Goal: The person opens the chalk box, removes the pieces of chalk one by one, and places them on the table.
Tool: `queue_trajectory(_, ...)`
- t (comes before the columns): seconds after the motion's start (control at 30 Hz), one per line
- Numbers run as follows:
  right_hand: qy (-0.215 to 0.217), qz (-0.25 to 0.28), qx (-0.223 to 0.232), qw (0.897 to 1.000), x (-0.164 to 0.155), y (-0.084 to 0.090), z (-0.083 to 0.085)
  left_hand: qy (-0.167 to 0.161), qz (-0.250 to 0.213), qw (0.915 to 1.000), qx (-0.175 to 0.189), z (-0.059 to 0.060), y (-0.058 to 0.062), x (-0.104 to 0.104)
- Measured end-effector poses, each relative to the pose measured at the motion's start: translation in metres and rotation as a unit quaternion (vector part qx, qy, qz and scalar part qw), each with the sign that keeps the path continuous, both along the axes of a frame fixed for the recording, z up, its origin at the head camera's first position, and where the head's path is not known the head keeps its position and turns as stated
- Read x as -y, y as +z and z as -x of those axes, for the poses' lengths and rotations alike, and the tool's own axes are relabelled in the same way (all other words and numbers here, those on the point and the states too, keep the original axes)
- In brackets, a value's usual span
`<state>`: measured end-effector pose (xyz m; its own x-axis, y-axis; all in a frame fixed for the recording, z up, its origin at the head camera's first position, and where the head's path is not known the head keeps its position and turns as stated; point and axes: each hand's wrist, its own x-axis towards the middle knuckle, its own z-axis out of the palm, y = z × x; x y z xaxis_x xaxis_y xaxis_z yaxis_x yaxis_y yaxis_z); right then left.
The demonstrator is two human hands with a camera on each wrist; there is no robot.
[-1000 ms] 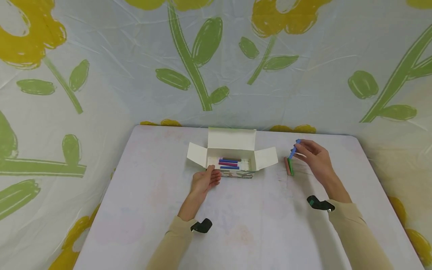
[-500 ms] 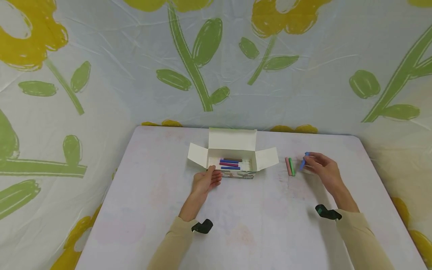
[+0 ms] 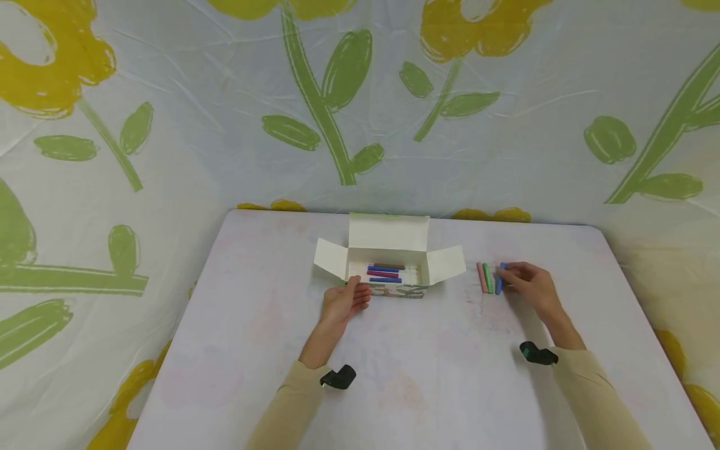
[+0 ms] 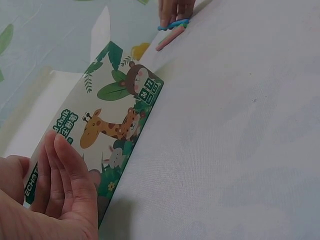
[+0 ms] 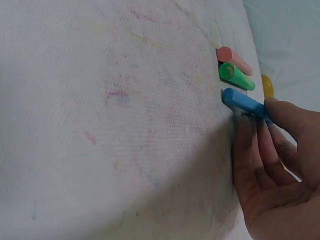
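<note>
My right hand pinches a blue chalk stick low at the tabletop, thumb on one side and fingers on the other. Beside it lie a green chalk stick and a pink chalk stick, roughly parallel to it. At the table's middle stands an open chalk box, printed with animals on its front. With its thumb at the rim and its fingers along the front, my left hand holds the box's front left corner. Inside the box lie several chalk sticks, blue, magenta and brown.
The box's flaps stand spread out to the back and both sides. Faint coloured smudges mark the white tabletop. A flower-printed sheet rises behind the table and along its sides.
My right hand moves right, away from the pink and green sticks, then brings the blue chalk back and down beside the green one. My left hand stays at the box.
</note>
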<state>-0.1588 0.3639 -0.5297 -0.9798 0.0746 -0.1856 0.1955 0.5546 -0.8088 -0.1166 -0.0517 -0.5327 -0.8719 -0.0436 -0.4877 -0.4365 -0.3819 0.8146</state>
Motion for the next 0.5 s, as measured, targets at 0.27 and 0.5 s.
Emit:
queue_trajectory(0.27, 0.001, -0.079, 0.019, 0.997, 0.012, 0.007, 0.003, 0.001, 0.007, 1.0, 0.0, 0.001, -0.002, -0.002)
queue_trajectory(0.5, -0.002, -0.081, 0.006, 0.997, 0.02, 0.015, 0.007, 0.003, 0.008, 1.0, 0.001, 0.0, -0.002, -0.001)
